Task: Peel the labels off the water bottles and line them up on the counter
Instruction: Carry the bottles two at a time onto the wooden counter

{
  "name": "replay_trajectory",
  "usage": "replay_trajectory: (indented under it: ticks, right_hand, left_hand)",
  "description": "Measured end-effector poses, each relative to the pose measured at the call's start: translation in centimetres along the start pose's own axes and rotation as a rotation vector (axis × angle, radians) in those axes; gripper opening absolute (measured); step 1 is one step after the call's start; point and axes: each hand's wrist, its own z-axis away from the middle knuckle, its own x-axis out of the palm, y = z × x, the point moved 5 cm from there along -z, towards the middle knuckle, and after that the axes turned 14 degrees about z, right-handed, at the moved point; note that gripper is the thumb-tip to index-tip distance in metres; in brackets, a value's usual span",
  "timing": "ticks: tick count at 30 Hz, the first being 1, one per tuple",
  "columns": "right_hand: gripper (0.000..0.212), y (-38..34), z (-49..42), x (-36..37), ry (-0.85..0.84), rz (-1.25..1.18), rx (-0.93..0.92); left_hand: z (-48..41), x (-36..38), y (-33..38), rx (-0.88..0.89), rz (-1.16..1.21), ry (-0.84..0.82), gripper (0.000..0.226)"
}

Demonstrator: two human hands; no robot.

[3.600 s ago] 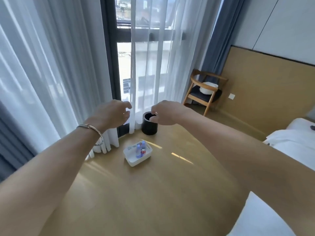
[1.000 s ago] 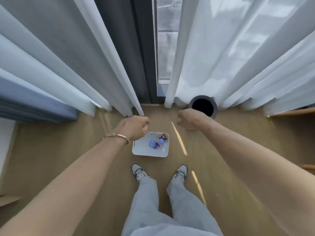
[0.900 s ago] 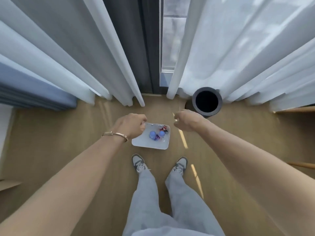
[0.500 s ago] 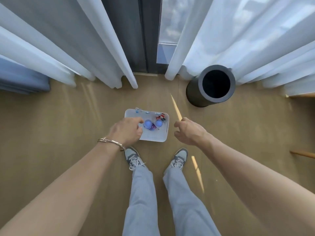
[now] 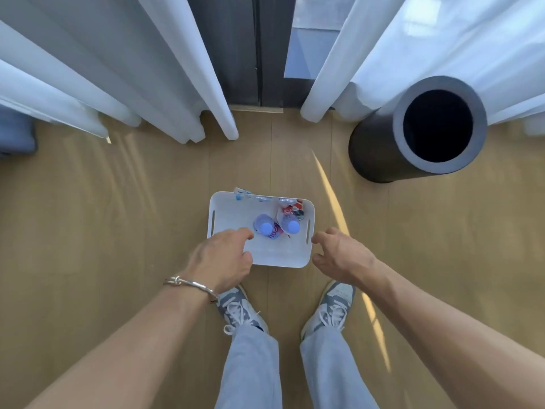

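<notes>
Water bottles: two, each with a blue cap, stand upright side by side in a white bin point(image 5: 233, 208) on the wooden floor point(image 5: 103, 216). The left bottle point(image 5: 264, 227) sits just beyond the fingertips of the left hand point(image 5: 221, 262); the right bottle point(image 5: 291, 225) stands touching it, between both hands. Crumpled labels point(image 5: 290, 209) lie in the bin past the right bottle. Left hand: fingers loosely curled over the bin's near-left corner, holding nothing. Right hand point(image 5: 342, 255): half open, empty, just beside the bin's right wall. A black cylindrical bin point(image 5: 383, 149) stands well beyond the right hand.
</notes>
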Motion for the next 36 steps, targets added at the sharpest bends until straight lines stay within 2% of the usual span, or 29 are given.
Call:
replay_trajectory:
  ticks: [7, 16, 22, 29, 36]
  right_hand:
    - [0.047, 0.7, -7.7, 3.4, 0.014, 0.003, -0.003]
    - [0.048, 0.3, -14.4, 6.1, 0.109, -0.034, -0.009]
    - [0.046, -0.7, -17.0, 6.6, 0.148, -0.024, -0.033]
    - [0.034, -1.2, -18.1, 6.6, 0.181, -0.019, -0.056]
    - [0.032, -1.1, -17.5, 6.2, 0.189, 0.037, -0.069]
  left_hand:
    - [-9.2, 4.4, -2.9, 0.022, -0.032, 0.044, 0.046]
    - [-15.6, 9.1, -3.8, 0.099, -0.089, 0.052, 0.050]
    - [-18.0, 11.2, -3.8, 0.106, -0.091, 0.040, 0.051]
    - [-19.5, 12.3, -4.5, 0.072, -0.073, 0.063, 0.045]
    - [-18.8, 11.3, -4.6, 0.058, -0.071, 0.085, 0.029]
